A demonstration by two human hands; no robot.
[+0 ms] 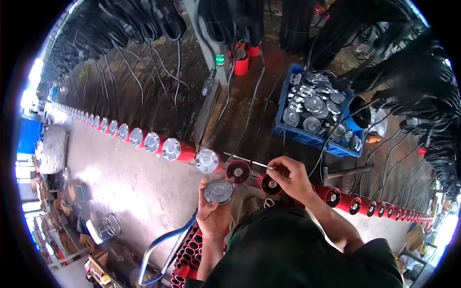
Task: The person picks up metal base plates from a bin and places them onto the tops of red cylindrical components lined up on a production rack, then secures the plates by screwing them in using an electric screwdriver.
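My left hand [211,216] holds a round silver metal cap [219,192] upright, fingers curled round its edge. Just right of and above it is the open end of a red cylinder [232,179], dark inside with a pale round centre. My right hand [294,180] pinches a thin pale rod [247,161] that points left across the top of that cylinder. Below the right hand sits another open red cylinder [271,184]. Left of the open ones, a red cylinder's end is covered by a silver cap [207,161]. The rod's exact kind cannot be made out.
Red cylinders line the dark wooden bench [240,129], silver-ended to the left, open to the right. A blue crate [317,144] of metal caps stands behind, near a hammer-like tool [348,171]. Black cables [158,21] hang above. Red tubes [192,249] fill a cart [156,247] at lower left.
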